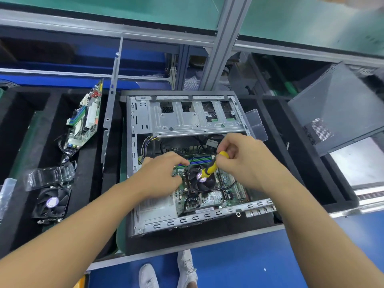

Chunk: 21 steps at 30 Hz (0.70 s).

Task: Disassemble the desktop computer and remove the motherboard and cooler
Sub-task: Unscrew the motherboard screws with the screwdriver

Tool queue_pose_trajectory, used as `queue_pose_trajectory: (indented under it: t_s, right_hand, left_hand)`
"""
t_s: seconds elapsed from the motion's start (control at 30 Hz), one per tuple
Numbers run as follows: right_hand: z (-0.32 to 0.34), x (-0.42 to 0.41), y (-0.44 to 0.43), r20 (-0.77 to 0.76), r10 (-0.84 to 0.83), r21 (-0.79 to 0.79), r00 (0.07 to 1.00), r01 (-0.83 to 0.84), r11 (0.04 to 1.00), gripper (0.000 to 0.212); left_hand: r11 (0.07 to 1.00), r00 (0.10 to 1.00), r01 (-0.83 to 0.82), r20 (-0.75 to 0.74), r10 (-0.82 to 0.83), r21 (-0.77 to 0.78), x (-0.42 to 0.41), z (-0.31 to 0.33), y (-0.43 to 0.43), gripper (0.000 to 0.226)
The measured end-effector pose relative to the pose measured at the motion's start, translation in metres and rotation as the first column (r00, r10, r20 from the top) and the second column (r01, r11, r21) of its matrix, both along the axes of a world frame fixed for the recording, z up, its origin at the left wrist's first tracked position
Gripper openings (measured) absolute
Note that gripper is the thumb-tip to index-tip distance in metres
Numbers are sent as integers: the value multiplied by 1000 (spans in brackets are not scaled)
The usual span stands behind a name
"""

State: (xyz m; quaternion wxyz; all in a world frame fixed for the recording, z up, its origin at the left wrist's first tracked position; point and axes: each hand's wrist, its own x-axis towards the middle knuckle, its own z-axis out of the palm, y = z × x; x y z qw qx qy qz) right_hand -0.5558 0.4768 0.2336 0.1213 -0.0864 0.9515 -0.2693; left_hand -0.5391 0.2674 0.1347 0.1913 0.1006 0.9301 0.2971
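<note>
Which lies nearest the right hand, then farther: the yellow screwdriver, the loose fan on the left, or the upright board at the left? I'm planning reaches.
1. yellow screwdriver: gripped in the right hand.
2. upright board: left of the case, leaning on edge.
3. loose fan: far left, lying flat.

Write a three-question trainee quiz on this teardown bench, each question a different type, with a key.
1. True or false: the right hand holds the yellow screwdriver.
2. Where does the spare cooler lie relative to the open case? A. on its left B. on its right C. inside it
3. Fill in: the left hand rests beside the mounted ____ on the motherboard.

Key: 1 true; 2 A; 3 cooler
</note>
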Motion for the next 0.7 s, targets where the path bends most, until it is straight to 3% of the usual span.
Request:
queue_pose_trajectory:
  t_s: [0.2, 0.33, 0.4, 0.7]
  right_hand:
    - [12, -2, 13, -133, -118, -150, 984, 98, 984, 5]
    - [21, -1, 21, -163, -168, -190, 972, 137, 972, 3]
    - [26, 0, 27, -173, -197, -204, 965, 161, 966, 3]
    - [26, 4, 50, -170, -259, -247, 951, 213, 945, 3]
  left_hand:
    - [981, 994, 36, -98, -56, -190, -9, -8, 17, 57]
    - [998, 993, -49, -111, 46, -26, -16, -9, 29, 57]
    - [994, 988, -88, -119, 94, 62, -18, -6, 34, 47]
    - [992, 990, -65, -120, 77, 104, -30, 8, 42, 20]
